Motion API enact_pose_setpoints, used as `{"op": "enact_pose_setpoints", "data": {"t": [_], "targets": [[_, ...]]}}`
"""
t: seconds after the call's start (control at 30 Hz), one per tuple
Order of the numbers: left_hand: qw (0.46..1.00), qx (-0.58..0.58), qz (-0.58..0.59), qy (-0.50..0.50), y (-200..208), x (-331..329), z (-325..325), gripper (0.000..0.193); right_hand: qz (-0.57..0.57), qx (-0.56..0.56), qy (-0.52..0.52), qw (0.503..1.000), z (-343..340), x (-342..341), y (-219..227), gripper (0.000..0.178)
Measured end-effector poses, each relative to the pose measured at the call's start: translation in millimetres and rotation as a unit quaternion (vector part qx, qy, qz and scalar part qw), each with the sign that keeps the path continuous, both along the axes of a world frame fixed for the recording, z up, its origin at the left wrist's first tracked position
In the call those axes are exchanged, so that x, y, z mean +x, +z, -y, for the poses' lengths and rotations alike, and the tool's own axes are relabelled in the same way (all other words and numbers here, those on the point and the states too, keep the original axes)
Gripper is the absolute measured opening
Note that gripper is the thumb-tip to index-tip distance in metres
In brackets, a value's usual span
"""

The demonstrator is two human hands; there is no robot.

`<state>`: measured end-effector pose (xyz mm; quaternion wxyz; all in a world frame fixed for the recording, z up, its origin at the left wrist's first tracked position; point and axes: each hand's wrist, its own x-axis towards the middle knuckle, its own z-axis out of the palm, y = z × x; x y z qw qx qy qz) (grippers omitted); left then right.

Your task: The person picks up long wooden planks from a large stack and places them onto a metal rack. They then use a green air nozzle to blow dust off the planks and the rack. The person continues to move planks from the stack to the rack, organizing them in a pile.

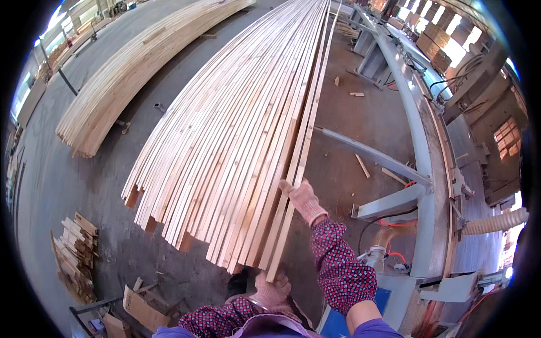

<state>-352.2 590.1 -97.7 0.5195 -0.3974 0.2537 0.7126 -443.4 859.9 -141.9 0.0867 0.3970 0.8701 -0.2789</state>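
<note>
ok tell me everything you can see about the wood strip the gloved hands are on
The strip is a long, thin slat of pale, raw-looking wood on the right edge of a big stack of similar slats. It runs from near the person far up the picture, seeming to curve with the lens. Its near end juts slightly past its neighbours. The right hand, in a pinkish knit glove, rests on its edge partway along; the left hand, gloved too, is at its near end.

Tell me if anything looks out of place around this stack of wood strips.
Short offcuts lie scattered on the floor right of the stack. The rightmost strip, held by the right hand, sits askew off the stack's edge.
</note>
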Motion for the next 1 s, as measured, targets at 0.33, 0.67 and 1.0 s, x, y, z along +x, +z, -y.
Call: {"op": "enact_pose_setpoints", "data": {"t": [0.33, 0.67, 1.0], "targets": [[0.993, 0.091, 0.001, -0.07, 4, 27, -11, 0.02, -0.078, -0.065, -0.162, 0.982, 22, 33, 94, 0.084], [0.977, 0.057, 0.018, -0.203, -27, 55, 3, 0.024, -0.111, -0.282, -0.178, 0.936, 25, 65, 91, 0.107], [0.989, 0.14, -0.011, 0.047, -24, -6, -3, 0.026, -0.237, -0.245, -0.097, 0.935, 4, -6, 83, 0.079]]}}
